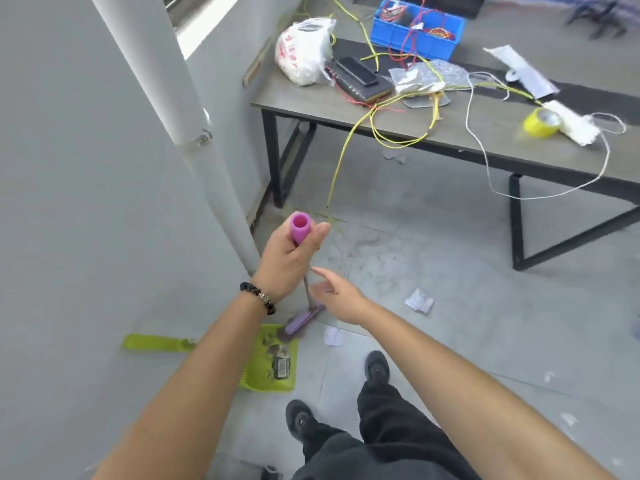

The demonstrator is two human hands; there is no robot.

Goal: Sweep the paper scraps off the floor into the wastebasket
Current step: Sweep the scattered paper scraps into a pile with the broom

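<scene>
My left hand (289, 259) is shut on the pink grip of a broom (300, 227), near its top end. The thin metal shaft runs down to the purple broom head (304, 319), which rests at the far edge of a lime-green dustpan (265, 374) lying on the floor with dark debris in it. My right hand (337, 294) hovers open just right of the shaft, fingers spread, holding nothing. Crumpled white paper scraps lie on the grey floor: one (419, 301) to the right of the broom head, another (333, 336) nearer my feet. No wastebasket is in view.
A grey wall and white pipe (214, 168) stand on the left. A black-legged table (485, 133) at the back carries wires, a blue bin, a plastic bag and yellow tape; a yellow wire (341, 161) dangles to the floor. Small scraps (568, 419) dot the floor at right.
</scene>
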